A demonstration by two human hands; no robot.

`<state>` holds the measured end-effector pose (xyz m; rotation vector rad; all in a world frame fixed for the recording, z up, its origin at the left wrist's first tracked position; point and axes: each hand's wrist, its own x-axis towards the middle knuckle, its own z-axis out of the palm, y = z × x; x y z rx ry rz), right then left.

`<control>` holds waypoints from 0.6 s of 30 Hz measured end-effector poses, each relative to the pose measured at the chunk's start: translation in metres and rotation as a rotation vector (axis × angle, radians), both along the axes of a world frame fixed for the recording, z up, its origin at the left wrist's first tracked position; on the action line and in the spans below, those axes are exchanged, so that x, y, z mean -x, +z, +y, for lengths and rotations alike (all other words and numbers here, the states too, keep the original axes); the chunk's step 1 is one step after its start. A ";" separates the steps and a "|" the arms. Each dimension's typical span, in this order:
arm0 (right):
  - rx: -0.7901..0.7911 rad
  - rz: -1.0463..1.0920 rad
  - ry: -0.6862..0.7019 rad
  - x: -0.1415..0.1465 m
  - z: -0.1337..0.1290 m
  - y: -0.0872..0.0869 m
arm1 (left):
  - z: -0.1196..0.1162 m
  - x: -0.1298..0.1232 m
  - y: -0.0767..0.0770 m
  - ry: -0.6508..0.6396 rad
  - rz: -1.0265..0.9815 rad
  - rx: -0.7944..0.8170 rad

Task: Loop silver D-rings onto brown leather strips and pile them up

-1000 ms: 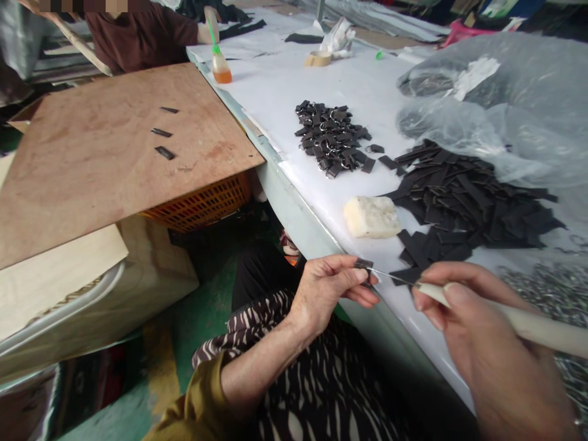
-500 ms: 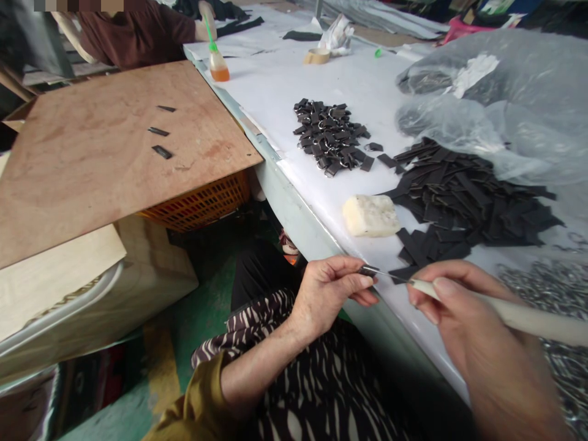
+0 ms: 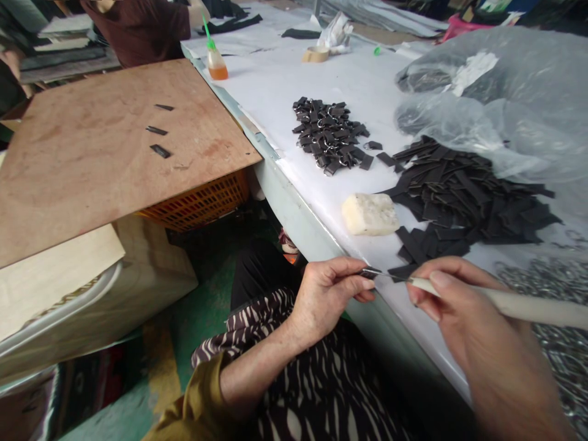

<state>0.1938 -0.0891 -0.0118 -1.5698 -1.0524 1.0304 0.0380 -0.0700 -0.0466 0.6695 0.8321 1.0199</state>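
My left hand (image 3: pixel 319 300) pinches a small black strip (image 3: pixel 369 272) between thumb and fingers, just over the table's edge. My right hand (image 3: pixel 482 337) is closed around a long white-handled tool (image 3: pixel 519 304) with a thin metal tip. That tip reaches left to the strip; whether it goes into it or only touches it, I cannot tell. Behind my hands lies a heap of flat black strips (image 3: pixel 463 190), with a whitish block (image 3: pixel 370 214) to its left. Farther back sits a pile of black tabs with metal rings (image 3: pixel 328 135). Loose metal rings (image 3: pixel 558 361) lie at the right.
A wooden board (image 3: pixel 92 153) with a few black strips adjoins the white-covered table (image 3: pixel 257 79) on the left. Beyond are a bottle of orange liquid (image 3: pixel 217 65), a tape roll (image 3: pixel 315 55) and a clear plastic bag (image 3: pixel 505 104). Another person (image 3: pixel 142 30) is at the far left.
My hands and the strip stay almost in place; the tool and my right hand shift very slightly up and left. The other person's body has shifted at the far left.
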 end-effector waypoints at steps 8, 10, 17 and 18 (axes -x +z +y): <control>0.065 0.046 0.047 -0.003 0.004 0.003 | -0.002 -0.001 -0.003 -0.013 -0.020 0.049; 0.077 0.022 0.049 -0.005 0.004 0.003 | -0.002 -0.001 -0.004 -0.028 -0.021 0.054; 0.061 -0.004 0.065 -0.001 0.002 0.005 | -0.002 0.001 -0.002 -0.075 -0.020 0.087; 0.055 -0.025 0.065 0.000 0.001 0.006 | -0.002 0.002 -0.002 -0.085 -0.029 0.107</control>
